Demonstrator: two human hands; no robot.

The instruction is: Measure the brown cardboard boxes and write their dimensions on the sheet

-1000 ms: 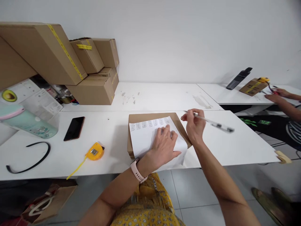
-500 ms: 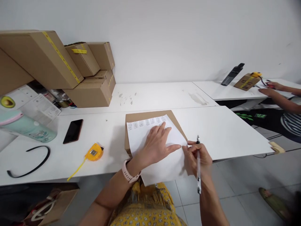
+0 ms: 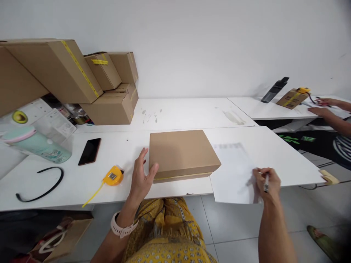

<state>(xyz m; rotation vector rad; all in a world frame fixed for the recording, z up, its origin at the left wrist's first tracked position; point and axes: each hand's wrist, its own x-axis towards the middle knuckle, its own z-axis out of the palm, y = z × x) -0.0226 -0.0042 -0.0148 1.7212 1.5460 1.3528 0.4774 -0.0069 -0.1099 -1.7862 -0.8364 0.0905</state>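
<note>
A flat brown cardboard box (image 3: 182,153) lies on the white table (image 3: 115,153) in front of me. My left hand (image 3: 142,177) is open at the box's left near corner, thumb touching its side. My right hand (image 3: 264,182) is closed on a pen (image 3: 265,182) and pinches the near right edge of a white printed sheet (image 3: 233,171). The sheet lies on the table to the right of the box and overhangs the front edge.
A yellow tape measure (image 3: 111,176), black phone (image 3: 89,151), black band (image 3: 41,184) and mint bottle (image 3: 35,144) lie to the left. Stacked cardboard boxes (image 3: 82,80) stand at the back left. Another person's hands (image 3: 326,107) work at a far right table.
The right hand pulled the sheet off the box and to the right onto the table. The left hand left the paper and moved to the box's left side.
</note>
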